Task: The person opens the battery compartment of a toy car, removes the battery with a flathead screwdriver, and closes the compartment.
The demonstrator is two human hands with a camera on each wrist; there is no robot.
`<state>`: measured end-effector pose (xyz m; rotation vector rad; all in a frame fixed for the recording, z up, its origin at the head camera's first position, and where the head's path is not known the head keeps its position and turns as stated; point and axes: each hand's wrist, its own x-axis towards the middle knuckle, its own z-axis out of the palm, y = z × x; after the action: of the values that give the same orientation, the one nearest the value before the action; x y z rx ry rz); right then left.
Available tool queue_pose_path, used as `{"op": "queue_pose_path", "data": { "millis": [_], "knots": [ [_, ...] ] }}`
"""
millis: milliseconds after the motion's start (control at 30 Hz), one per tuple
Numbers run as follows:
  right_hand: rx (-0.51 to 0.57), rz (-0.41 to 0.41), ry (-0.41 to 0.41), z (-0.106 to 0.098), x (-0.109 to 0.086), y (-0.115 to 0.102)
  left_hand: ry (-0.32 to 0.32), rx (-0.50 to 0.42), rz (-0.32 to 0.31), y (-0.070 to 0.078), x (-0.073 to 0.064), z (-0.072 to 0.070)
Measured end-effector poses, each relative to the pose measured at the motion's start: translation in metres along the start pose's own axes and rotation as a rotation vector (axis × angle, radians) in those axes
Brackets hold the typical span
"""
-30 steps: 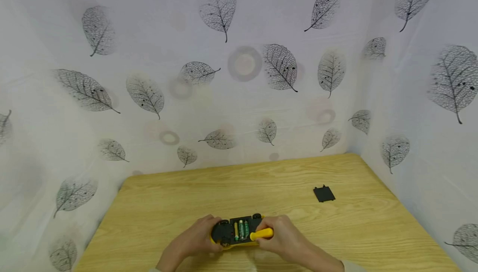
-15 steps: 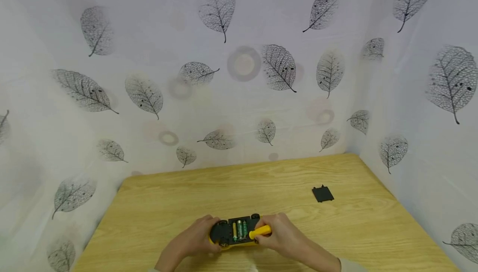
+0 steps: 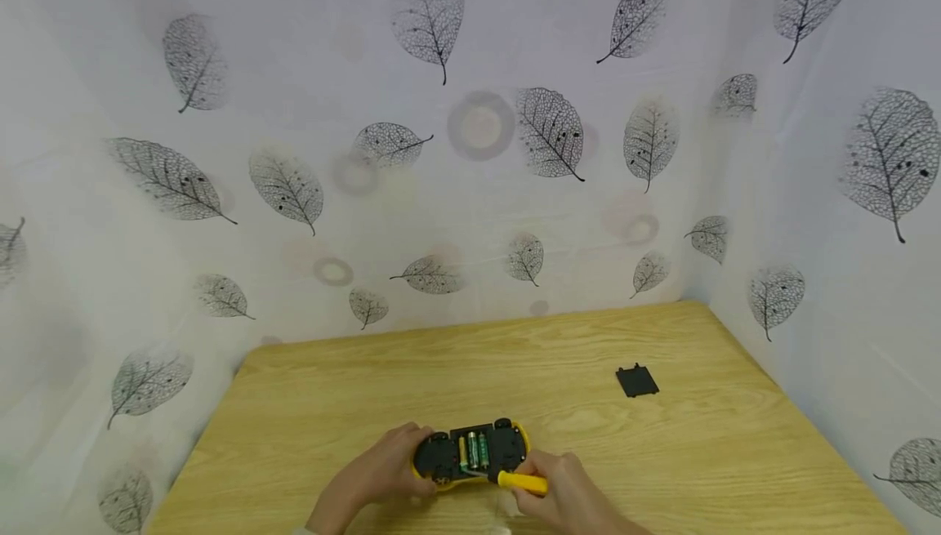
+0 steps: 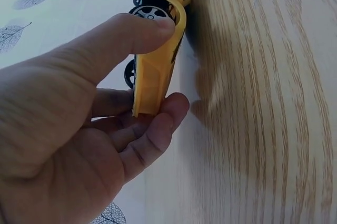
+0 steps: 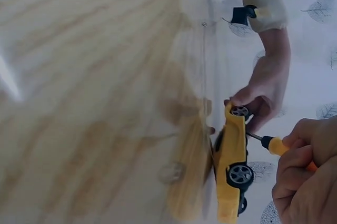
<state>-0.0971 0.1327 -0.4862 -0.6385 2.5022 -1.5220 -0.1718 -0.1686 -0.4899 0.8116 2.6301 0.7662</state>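
Note:
A yellow toy car (image 3: 506, 447) lies upside down, its black underside facing up. Several green and gold batteries (image 3: 474, 451) sit side by side in its uncovered compartment. My left hand (image 3: 390, 465) grips one end of the car; in the left wrist view the thumb (image 4: 139, 32) lies against a wheel and the other fingers curl under the end. My right hand (image 3: 562, 490) holds a screwdriver (image 3: 524, 483) by its yellow handle. The thin metal shaft reaches over the car's near side, with its tip at the lower end of the gold battery.
A flat black battery cover (image 3: 637, 381) with small tabs lies on the wooden table (image 3: 353, 380), to the right and beyond the car. A white curtain (image 3: 470, 216) printed with leaves surrounds the table's back and sides.
My right hand has shifted nearer and a little right, drawing the screwdriver back so its shaft lies along the batteries' lower ends. My left hand keeps its grip on the car.

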Motion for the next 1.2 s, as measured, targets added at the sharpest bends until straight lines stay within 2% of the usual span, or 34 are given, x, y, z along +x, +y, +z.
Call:
{"op": "queue_pose_path", "data": {
  "millis": [200, 300, 533, 800, 933, 1200],
  "knots": [
    [0.006, 0.016, -0.023, 0.004, -0.003, 0.007, -0.011, -0.001, -0.012, 0.000, 0.000, 0.000],
    [0.003, 0.026, -0.025, 0.002, -0.004, 0.002, -0.023, -0.013, -0.021, 0.001, 0.000, 0.000],
    [-0.024, -0.022, 0.002, -0.007, 0.002, -0.014, -0.010, -0.008, -0.031, 0.005, -0.002, -0.002],
    [-0.150, -0.063, -0.061, -0.020, 0.017, -0.031, -0.014, -0.002, -0.014, 0.007, -0.001, -0.002],
    [-0.207, -0.073, -0.071, -0.021, 0.022, -0.032, -0.015, -0.002, -0.021, 0.008, 0.000, -0.002],
    [-0.202, -0.013, -0.071, -0.008, 0.004, -0.019, 0.004, 0.018, -0.013, 0.008, -0.001, -0.001]
  ]
}}
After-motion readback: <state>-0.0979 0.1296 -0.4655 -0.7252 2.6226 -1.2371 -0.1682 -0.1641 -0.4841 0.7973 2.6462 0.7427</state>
